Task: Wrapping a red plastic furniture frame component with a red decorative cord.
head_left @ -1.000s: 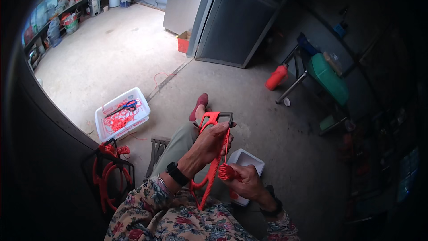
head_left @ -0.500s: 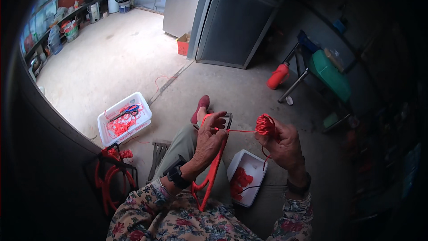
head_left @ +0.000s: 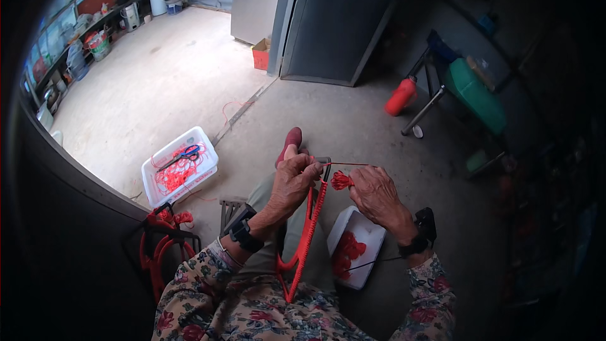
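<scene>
A dark metal frame wound with red cord (head_left: 314, 224) slants up from my lap between my knees, its bare corner at the far end. My left hand (head_left: 291, 182) is closed at that upper end, fingers pinched by the corner. My right hand (head_left: 380, 197), back upward, grips a bundle of red cord (head_left: 341, 180) that pokes out toward the frame. A strand of red cord (head_left: 350, 164) stretches taut between the frame's corner and my right fingers. How the left fingertips sit on cord and frame is partly hidden.
On the left, a white tray (head_left: 208, 175) holds loose red cord and blue-handled scissors (head_left: 189, 151). Beside my right leg is a white tub (head_left: 374, 232) with red material. Red-wrapped frames (head_left: 151, 246) lean at lower left. A red flask (head_left: 401, 96) stands near a green-seated chair (head_left: 472, 98).
My right hand has turned palm down and moved left and slightly up, bringing the cord bundle nearer the frame. The left fingers have closed in at the corner, and the strand now runs higher.
</scene>
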Available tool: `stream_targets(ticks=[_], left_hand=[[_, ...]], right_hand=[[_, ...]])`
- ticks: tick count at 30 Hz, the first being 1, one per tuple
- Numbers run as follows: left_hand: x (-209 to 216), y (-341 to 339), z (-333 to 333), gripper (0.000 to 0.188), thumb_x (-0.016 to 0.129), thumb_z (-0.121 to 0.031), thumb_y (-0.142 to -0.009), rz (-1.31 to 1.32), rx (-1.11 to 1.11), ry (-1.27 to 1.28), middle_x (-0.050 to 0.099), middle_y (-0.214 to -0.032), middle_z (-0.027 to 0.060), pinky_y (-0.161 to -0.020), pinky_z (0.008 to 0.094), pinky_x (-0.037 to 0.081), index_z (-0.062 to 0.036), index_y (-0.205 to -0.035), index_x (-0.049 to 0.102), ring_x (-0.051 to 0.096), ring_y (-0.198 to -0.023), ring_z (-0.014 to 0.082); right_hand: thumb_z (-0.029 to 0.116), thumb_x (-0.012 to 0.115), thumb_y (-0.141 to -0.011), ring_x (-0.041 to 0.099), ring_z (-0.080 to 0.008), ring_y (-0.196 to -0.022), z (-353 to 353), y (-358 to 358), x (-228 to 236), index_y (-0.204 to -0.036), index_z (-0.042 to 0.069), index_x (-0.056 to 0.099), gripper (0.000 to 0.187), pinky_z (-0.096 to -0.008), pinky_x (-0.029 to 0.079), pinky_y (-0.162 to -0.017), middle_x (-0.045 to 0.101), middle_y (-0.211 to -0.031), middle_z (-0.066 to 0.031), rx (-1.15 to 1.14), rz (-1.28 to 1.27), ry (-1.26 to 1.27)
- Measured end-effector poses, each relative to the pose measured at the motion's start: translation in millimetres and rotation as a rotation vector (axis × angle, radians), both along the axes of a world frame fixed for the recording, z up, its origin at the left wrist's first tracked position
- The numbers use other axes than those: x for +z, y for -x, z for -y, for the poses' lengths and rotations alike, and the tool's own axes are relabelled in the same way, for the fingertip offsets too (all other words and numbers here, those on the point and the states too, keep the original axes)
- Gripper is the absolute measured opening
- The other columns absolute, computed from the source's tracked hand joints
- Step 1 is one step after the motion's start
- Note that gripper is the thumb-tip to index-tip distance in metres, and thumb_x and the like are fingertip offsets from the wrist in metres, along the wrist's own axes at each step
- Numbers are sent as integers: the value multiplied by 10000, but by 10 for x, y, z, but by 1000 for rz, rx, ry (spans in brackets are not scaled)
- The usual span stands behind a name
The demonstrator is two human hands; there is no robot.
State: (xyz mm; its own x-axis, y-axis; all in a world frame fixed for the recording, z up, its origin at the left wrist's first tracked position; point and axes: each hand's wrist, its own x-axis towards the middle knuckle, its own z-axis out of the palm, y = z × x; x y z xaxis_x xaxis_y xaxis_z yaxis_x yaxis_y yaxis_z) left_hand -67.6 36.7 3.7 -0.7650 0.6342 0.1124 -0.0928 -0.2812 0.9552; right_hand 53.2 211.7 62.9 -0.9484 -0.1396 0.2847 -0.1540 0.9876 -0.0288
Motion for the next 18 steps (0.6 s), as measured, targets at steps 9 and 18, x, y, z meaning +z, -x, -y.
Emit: stream_targets(ticks=[9,18], left_hand=[[-39,112,181,239,588,-200,-922,-570,101,170,640,-1052,157,-777,325,511,38,-937,588,650,-910,239],[106,34,227,176,566,-142,-903,-619,344,222,599,-881,131,-677,332,484,33,-884,576,616,-750,237]], right_hand=[[45,560,-812,584,-345,-850,272,524,-303,-895,12,570,90,-433,452,-764,587,-825,-146,150,-52,443],[37,591,-826,591,-318,-874,439,406,98,-944,-17,571,132,-386,481,-802,592,-893,-155,10,-28,547]])
